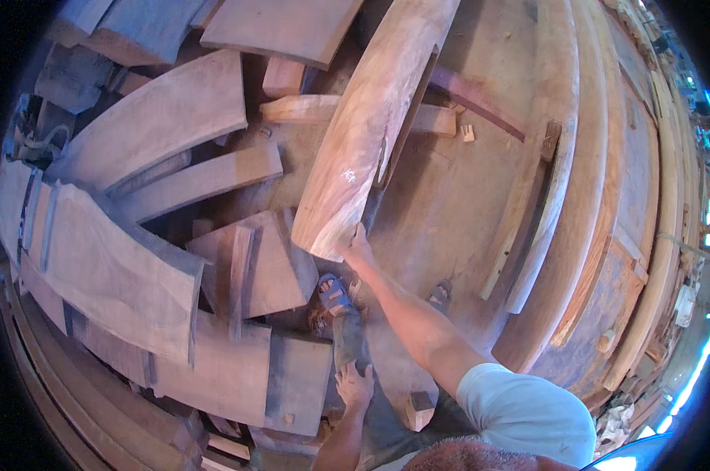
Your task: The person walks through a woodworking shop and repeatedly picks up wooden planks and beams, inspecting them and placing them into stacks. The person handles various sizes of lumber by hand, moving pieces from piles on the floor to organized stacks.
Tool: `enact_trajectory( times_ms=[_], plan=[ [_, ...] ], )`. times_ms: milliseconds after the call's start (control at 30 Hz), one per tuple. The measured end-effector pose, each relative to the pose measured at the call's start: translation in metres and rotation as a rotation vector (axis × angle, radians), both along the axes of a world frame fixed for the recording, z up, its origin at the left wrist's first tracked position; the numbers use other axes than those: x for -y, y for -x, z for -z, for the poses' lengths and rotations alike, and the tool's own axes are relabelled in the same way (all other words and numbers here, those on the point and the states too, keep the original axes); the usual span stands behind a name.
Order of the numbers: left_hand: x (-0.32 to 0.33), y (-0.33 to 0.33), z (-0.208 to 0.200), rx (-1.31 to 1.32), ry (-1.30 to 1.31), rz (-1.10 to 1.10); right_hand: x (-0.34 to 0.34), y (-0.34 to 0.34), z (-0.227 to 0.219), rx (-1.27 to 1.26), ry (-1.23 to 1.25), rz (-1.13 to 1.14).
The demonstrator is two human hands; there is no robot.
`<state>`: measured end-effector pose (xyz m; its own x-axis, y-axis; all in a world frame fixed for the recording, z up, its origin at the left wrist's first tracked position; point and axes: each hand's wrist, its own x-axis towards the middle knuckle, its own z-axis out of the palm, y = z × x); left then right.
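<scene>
A long, rounded wooden beam slants from the top middle down toward me, with a dark slot along its right side. At its near end, my right hand is closed on the lower edge, the arm stretched out; part of the grip is hidden behind the wood. A wooden crosspiece passes underneath the beam. My left hand lies on my leg near the knee, its fingers spread and holding nothing.
Thick wooden slabs and curved boards are piled at the left. Several long timbers lie side by side at the right. Small wood scraps lie on the dusty floor. My sandalled feet stand near the beam's end.
</scene>
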<state>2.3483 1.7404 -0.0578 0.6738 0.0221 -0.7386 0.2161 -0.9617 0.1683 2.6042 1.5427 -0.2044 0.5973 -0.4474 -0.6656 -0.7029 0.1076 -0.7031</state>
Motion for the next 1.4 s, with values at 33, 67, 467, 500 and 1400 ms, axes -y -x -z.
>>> enact_trajectory(
  times_ms=[33,67,467,500,1400],
  plan=[
    [-0.002,0.001,0.001,-0.017,-0.003,-0.009,-0.003,-0.003,-0.002,0.049,-0.073,0.089],
    [-0.002,0.000,0.000,0.009,-0.001,0.005,-0.002,-0.005,-0.001,0.084,-0.156,0.175],
    [-0.023,-0.006,-0.004,-0.067,-0.027,-0.041,-0.008,-0.039,-0.025,0.507,0.975,-0.486],
    [-0.025,-0.002,0.000,-0.056,-0.024,-0.032,-0.006,-0.060,-0.022,0.614,1.001,-0.685],
    [-0.024,-0.017,0.015,-0.080,-0.038,0.049,0.144,0.135,-0.050,-0.123,0.916,-1.310]
  ],
)
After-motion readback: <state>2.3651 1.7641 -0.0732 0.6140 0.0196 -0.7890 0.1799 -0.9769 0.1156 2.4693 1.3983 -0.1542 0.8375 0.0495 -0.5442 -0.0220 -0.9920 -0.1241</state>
